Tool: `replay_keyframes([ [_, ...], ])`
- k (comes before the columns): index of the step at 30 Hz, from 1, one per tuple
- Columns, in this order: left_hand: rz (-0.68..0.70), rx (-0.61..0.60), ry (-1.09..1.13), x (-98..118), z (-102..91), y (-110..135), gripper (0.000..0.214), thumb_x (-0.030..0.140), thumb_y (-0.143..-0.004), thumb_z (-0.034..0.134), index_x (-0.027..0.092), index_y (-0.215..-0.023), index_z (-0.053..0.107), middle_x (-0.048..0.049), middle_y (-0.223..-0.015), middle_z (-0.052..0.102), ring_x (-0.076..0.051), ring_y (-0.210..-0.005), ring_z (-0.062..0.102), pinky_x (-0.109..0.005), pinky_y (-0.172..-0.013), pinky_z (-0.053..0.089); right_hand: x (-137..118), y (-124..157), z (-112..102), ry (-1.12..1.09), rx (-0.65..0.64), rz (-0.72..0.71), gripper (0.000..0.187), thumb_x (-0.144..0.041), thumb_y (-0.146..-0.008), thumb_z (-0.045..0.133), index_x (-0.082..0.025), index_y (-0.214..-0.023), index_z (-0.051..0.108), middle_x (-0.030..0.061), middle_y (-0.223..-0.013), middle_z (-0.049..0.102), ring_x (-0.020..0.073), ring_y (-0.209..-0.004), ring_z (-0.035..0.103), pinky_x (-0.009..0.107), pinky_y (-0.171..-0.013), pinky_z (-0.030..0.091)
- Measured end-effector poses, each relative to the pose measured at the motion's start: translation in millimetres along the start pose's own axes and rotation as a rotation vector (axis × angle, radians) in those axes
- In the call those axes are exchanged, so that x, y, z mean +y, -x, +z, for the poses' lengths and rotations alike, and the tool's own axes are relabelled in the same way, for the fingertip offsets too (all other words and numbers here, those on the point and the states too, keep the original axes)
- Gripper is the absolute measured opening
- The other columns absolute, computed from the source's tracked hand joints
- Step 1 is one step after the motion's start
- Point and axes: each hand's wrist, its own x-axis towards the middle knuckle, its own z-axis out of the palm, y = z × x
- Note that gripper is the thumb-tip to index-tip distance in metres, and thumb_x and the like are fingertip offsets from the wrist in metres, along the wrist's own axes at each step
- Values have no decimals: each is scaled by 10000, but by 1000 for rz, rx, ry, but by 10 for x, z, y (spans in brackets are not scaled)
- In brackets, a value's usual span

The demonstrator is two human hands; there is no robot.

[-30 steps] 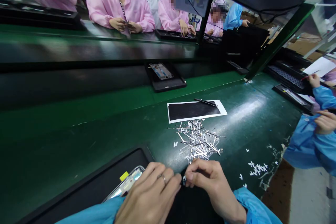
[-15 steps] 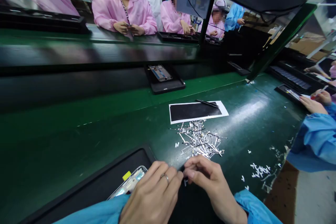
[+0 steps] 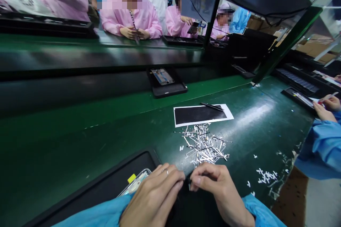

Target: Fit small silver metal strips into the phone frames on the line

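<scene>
While our right hand [image 3: 221, 188] pinches a tiny white strip [image 3: 189, 184] between its fingertips, our left hand [image 3: 151, 202] curls closed just beside it, near a phone [image 3: 135, 183] in a black tray [image 3: 87, 175], its yellow label [image 3: 131, 178] unreadable, below a heap of silvery strips [image 3: 204, 145]

What the right hand [image 3: 220, 189] pinches beside the left hand [image 3: 151, 200] is mostly hidden, perhaps a pale scrap [image 3: 189, 183]. The left hand covers part of the phone [image 3: 135, 182] in the black tray [image 3: 119, 170], and a co-worker's blue sleeve [image 3: 322, 150] runs off the right edge.
</scene>
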Motion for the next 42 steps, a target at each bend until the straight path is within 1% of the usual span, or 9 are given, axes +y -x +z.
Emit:
replay_keyframes([
  [10,-48,-19,36,-2,1,19,176,168,-876,362,239,-839,518,55,-764,571,-92,-735,566,-206,-821,420,-30,0,21,-82,-35,20,131,-256,-700,609,-151,-620,611,1,-585,586,103,-582,526,225,-602,391],
  [18,-44,-1,11,73,-7,0,212,175,-871,347,230,-759,518,54,-714,575,-96,-703,580,-181,-745,444,-21,9,25,-70,-33,0,121,-226,-686,572,-152,-590,585,-9,-547,561,96,-556,501,218,-591,377],
  [25,-21,72,-7,59,-2,33,210,173,-867,338,231,-795,526,44,-734,575,-99,-719,586,-184,-764,442,-24,35,10,48,-39,-53,112,-225,-695,590,-165,-601,600,-14,-592,569,100,-599,508,218,-613,372],
  [29,-100,-12,74,104,-21,21,252,224,-857,322,224,-738,544,35,-710,586,-112,-682,580,-204,-714,452,-51,54,24,-70,-75,-23,83,-187,-658,587,-158,-582,606,-12,-566,572,99,-573,513,216,-600,377],
  [33,-263,-181,345,211,-111,-79,235,298,-782,381,196,-628,525,32,-622,572,-105,-606,549,-168,-581,437,-72,59,52,-138,-118,6,77,-204,-622,588,-153,-565,597,-15,-524,548,101,-518,503,227,-566,383],
  [35,-276,-220,492,260,-176,-120,215,311,-749,405,191,-609,515,45,-582,550,-89,-572,523,-146,-571,431,-78,64,64,-94,-107,-1,80,-198,-627,572,-152,-567,594,-14,-530,543,101,-517,497,228,-559,377],
  [38,-274,-151,486,251,-293,-83,210,329,-751,434,197,-619,530,57,-579,538,-76,-555,509,-120,-553,423,-78,118,-7,50,-21,-57,87,-172,-653,542,-159,-573,573,-15,-575,540,102,-578,486,221,-588,360],
  [40,-297,-46,389,151,-376,45,217,370,-760,464,211,-642,551,65,-617,563,-73,-575,527,-108,-555,425,-45,202,-178,328,91,-152,127,-199,-719,509,-173,-598,541,-15,-613,533,109,-615,487,218,-595,361],
  [42,-387,78,278,-29,-444,254,233,434,-729,513,216,-664,568,78,-671,595,-75,-619,555,-109,-579,436,37,320,-459,777,248,-290,199,-253,-810,441,-190,-635,509,-10,-636,527,115,-614,498,221,-572,377],
])
